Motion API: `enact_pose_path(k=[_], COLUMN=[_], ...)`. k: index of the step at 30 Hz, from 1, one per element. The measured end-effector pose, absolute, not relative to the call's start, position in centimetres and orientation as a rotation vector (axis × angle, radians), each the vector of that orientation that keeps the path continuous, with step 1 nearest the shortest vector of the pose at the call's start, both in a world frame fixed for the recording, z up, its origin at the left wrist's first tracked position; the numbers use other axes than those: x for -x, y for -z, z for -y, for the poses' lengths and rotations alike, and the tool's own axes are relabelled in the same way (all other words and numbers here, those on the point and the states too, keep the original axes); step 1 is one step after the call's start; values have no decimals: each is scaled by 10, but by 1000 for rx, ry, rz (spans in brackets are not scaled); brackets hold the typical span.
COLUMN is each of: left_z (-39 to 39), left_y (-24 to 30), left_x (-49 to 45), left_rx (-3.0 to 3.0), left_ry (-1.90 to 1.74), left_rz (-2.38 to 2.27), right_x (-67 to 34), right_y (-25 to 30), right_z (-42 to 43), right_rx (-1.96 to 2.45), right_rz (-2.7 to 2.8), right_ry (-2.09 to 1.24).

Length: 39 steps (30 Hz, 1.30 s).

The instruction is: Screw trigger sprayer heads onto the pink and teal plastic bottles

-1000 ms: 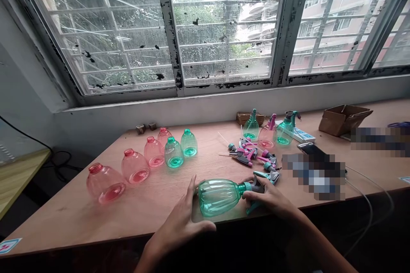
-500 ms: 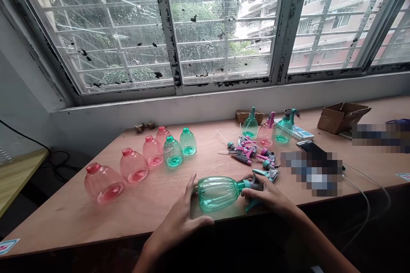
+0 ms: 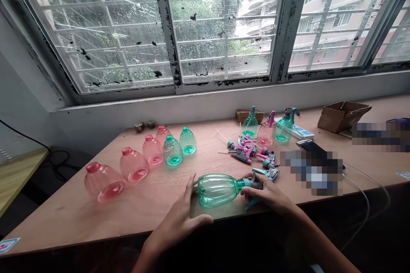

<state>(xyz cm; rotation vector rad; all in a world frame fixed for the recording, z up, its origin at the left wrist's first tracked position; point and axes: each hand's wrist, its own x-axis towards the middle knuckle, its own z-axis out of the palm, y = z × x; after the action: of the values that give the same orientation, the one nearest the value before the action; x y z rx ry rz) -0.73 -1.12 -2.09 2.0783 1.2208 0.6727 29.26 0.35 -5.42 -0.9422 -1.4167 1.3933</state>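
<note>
A clear green spray bottle lies on its side in the air over the table's front edge, its base toward the left. My right hand is closed around its grey and teal spray head and neck. My left hand is open by the base, thumb and fingers spread; whether a fingertip touches the bottle I cannot tell. Just beyond my right hand lies a heap of loose spray heads in pink, grey and teal, some with thin tubes.
Several open pink bottles and two green ones stand at left. Behind the heap are bottles with spray heads. A phone, a cable, a blurred patch and an open cardboard box lie to the right. Windows line the back.
The base end of the green spray bottle has risen slightly. Both hands keep nearly the same place, and the other bottles have not moved.
</note>
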Motion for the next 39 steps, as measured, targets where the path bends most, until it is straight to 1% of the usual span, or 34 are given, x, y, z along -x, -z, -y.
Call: enact_pose_path(k=[6, 12, 20, 31, 39], left_z=[9, 10, 10, 12, 12], left_y=[20, 24, 18, 20, 19], left_x=[8, 6, 8, 6, 7], left_rx=[-2073, -2109, -2028, -2151, -2130], left_ry=[-620, -691, -646, -581, -616], left_rz=[-1238, -1216, -1223, -1268, -1246], right_x=[-294, -293, -295, -294, -292], right_y=[52, 51, 54, 53, 51], right_z=[-1, -3, -2, -2, -3], right_rx=[961, 987, 985, 990, 960], right_rz=[1473, 1453, 1450, 1443, 1427], right_ry=[-1381, -1382, -1375, -1354, -1408])
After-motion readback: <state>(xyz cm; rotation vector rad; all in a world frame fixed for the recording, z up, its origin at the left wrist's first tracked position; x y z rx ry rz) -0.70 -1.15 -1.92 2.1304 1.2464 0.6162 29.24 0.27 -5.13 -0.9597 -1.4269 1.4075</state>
